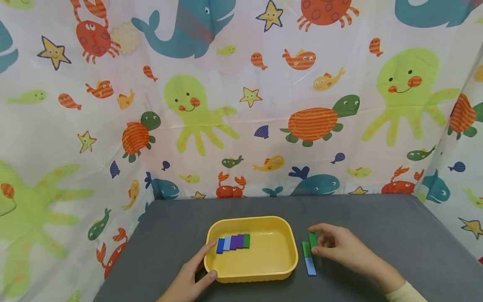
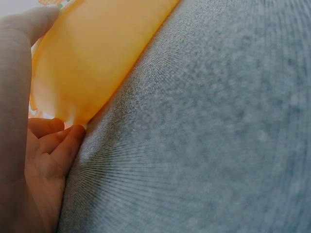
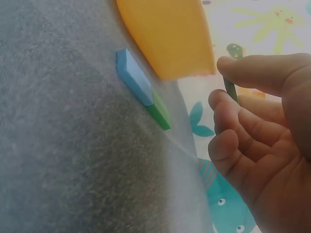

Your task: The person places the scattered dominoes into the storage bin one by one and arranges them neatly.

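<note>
A yellow tray (image 1: 264,268) sits on the grey table, a row of thin rectangular tiles (image 1: 236,242) in blue, light blue, purple and green lying inside it. My left hand (image 1: 190,274) grips the tray's left front corner, thumb at the front and fingers at the left side. Right of the tray, my right hand (image 1: 341,247) pinches a dark green tile (image 1: 312,239) between thumb and fingers. In the right wrist view this tile (image 3: 230,89) shows as a thin edge, raised over the table. A green tile (image 1: 306,249) and a light blue tile (image 1: 310,266) lie end to end beside it.
Dark grey cloth (image 1: 181,226) covers the table. A white curtain (image 1: 264,138) printed with sea animals hangs behind it and along both sides.
</note>
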Demonstrator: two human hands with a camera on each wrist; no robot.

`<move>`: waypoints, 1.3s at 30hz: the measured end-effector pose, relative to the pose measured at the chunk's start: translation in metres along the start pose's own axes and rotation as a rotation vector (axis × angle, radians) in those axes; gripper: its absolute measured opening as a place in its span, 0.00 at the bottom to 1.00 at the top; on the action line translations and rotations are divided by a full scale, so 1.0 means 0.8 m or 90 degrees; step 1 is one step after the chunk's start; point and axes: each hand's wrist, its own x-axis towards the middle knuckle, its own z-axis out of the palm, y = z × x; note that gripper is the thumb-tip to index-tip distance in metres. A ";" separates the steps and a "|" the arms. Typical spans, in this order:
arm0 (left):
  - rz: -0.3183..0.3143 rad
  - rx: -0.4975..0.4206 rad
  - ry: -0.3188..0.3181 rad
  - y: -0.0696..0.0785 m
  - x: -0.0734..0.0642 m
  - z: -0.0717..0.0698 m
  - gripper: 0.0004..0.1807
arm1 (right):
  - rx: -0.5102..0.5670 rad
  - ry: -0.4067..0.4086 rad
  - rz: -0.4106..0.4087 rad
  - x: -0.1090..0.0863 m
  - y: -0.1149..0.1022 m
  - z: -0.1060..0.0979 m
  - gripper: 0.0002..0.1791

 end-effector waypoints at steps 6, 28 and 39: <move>-0.018 -0.017 -0.012 -0.003 -0.002 0.007 0.37 | -0.010 -0.001 -0.012 0.005 -0.007 -0.002 0.28; 0.015 -0.017 -0.027 -0.016 0.006 0.002 0.36 | 0.002 0.031 -0.022 0.017 -0.036 0.011 0.27; 0.026 -0.019 -0.019 -0.013 0.002 -0.004 0.36 | 0.026 0.025 -0.070 0.031 -0.055 0.025 0.27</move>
